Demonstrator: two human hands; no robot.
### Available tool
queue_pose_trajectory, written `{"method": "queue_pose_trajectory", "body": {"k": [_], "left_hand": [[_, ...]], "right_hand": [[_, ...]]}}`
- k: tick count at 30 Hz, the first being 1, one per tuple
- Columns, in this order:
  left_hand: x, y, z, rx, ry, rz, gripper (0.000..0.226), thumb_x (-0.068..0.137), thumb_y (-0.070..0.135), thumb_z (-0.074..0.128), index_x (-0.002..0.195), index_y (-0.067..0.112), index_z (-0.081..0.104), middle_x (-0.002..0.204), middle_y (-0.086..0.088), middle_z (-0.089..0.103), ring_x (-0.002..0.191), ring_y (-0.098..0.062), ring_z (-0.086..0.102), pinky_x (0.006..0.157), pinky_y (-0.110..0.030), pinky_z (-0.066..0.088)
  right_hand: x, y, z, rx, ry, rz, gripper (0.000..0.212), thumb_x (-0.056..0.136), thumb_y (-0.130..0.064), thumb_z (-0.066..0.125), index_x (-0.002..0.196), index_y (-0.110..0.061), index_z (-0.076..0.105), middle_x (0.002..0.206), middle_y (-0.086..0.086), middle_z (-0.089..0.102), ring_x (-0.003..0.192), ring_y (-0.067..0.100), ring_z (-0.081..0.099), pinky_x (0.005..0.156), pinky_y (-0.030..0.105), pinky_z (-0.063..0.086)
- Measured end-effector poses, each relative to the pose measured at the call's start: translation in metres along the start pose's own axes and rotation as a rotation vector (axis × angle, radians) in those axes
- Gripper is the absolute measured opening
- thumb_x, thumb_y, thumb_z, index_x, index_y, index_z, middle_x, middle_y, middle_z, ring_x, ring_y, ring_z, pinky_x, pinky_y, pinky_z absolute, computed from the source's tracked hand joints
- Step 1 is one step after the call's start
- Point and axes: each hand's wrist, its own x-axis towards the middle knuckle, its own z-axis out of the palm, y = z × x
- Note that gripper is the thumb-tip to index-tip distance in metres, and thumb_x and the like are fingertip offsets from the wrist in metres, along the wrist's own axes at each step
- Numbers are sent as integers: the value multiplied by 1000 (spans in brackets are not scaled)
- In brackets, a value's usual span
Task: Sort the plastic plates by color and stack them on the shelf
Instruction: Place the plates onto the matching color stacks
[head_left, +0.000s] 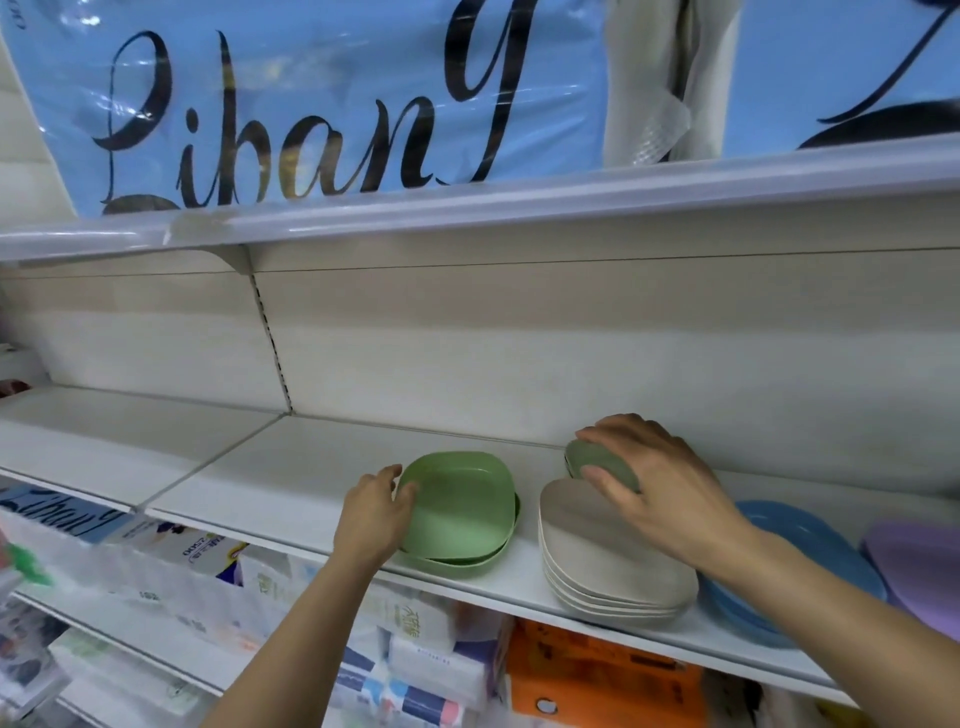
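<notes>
beige stack (597, 551) sorted, at shelf (260, 488) front. green stack (457, 514) just left of beige stack; left hand (376, 512) curled on its near rim, steadying it. right hand (660, 483) above back of beige stack, fingers and thumb closed round tilted green plate (597, 462). blue stack (810, 545) right of beige stack, purple plates (914, 561) further right. judgement: sorting mostly done; held green plate not yet on green stack.
</notes>
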Motion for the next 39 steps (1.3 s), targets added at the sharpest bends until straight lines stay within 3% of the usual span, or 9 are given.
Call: {"method": "queue_pose_trajectory", "body": {"k": [6, 10, 12, 16, 21, 25, 31, 35, 39], "left_hand": [[-30, 18, 0, 99, 113, 192, 47, 97, 47, 47, 137, 22, 52, 136, -4, 54, 125, -26, 45, 102, -41, 40], [-62, 31, 6, 279, -234, 394, 59, 81, 71, 49, 129, 39, 57, 132, 15, 57, 128, -9, 44, 112, -42, 27], [-68, 30, 8, 350, -328, 405, 54, 79, 60, 60, 129, 39, 57, 132, 15, 58, 128, -8, 45, 115, -41, 24], [-77, 34, 13, 257, -245, 352, 32, 88, 15, 63, 118, 21, 69, 121, 7, 66, 114, -12, 59, 99, -24, 43], [-86, 47, 25, 141, -163, 289, 7, 80, 17, 72, 82, 10, 71, 83, 0, 65, 81, -16, 61, 75, -32, 48], [-88, 48, 20, 107, -81, 321, 32, 79, 41, 75, 103, 22, 70, 101, 9, 66, 93, -6, 60, 81, -17, 45], [-115, 95, 10, 93, 261, 617, 65, 87, 70, 37, 136, 29, 48, 130, 5, 56, 119, -14, 50, 104, -33, 36], [-154, 151, 22, 102, 260, 778, 70, 87, 74, 34, 146, 37, 26, 147, 0, 38, 134, -19, 37, 110, -49, 33], [-199, 209, 52, 38, 182, 891, 72, 85, 71, 42, 146, 35, 28, 145, -3, 42, 130, -22, 43, 105, -48, 40]], "right_hand": [[-22, 6, -15, 9, -6, 20, 33, 95, -35, 51, 127, -29, 55, 128, -7, 52, 109, 14, 51, 87, 31, 44], [-37, 12, -25, -6, -64, -2, 38, 97, -39, 46, 134, -32, 49, 135, -11, 47, 118, 11, 45, 95, 27, 39], [-40, 13, -28, -16, -91, -32, 40, 97, -40, 45, 136, -33, 46, 137, -11, 46, 121, 10, 44, 99, 29, 39], [-39, 9, -31, -30, -120, -77, 41, 98, -40, 43, 138, -32, 44, 139, -11, 44, 123, 9, 42, 101, 29, 37], [-37, 5, -32, -23, -117, -92, 42, 98, -41, 42, 139, -32, 43, 140, -12, 43, 124, 8, 42, 103, 28, 36], [-41, 10, -33, -44, -82, -72, 40, 97, -40, 44, 137, -32, 45, 137, -11, 46, 119, 11, 46, 99, 30, 39], [-74, 25, -52, -186, 97, -19, 48, 91, -52, 36, 127, -26, 54, 126, 1, 59, 106, 23, 60, 86, 41, 49], [-114, 51, -83, -259, 175, 37, 55, 88, -56, 38, 136, -29, 44, 140, 6, 48, 121, 26, 51, 92, 41, 46], [-174, 83, -133, -298, 227, 164, 64, 84, -58, 41, 141, -27, 36, 143, 5, 43, 119, 27, 53, 82, 41, 54]]}}
